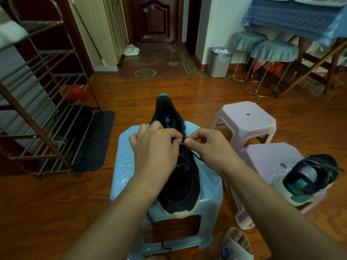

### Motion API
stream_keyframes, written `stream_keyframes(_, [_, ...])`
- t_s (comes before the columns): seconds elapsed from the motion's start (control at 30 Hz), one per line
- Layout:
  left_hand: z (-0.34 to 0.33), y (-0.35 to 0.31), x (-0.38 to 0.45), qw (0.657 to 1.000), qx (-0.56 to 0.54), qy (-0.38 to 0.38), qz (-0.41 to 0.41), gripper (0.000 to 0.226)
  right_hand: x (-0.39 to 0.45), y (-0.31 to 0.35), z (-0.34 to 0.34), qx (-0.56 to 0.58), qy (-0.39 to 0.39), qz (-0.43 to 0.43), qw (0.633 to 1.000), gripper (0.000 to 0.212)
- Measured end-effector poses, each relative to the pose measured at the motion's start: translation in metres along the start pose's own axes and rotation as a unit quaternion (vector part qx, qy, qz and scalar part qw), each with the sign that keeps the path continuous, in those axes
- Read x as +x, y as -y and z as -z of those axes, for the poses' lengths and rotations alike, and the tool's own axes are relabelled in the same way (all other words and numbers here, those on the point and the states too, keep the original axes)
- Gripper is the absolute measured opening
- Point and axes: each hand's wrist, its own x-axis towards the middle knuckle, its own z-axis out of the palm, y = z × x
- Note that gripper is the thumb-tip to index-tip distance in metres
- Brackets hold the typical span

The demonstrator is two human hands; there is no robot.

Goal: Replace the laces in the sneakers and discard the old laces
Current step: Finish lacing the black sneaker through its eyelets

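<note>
Both hands, left (pixel 155 147) and right (pixel 204 145), pinch a dark lace (pixel 196 156) over a black sneaker (pixel 178 184) on a blue stool (pixel 122 166).

The single head-worn view looks forward and down, close over the blue stool (pixel 122 166), door (pixel 155 19) far ahead.

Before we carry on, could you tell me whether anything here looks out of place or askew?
The second sneaker lies tipped on its side at the edge of the near pink stool, overhanging it. A lace end dangles off the blue stool.
</note>
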Motion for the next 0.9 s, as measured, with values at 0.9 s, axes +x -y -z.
stream_keyframes(0.9, [0.050,0.061,-0.016,0.979,-0.025,0.202,-0.026,0.024,-0.014,0.011,-0.003,-0.239,0.009,0.159,0.958,0.075])
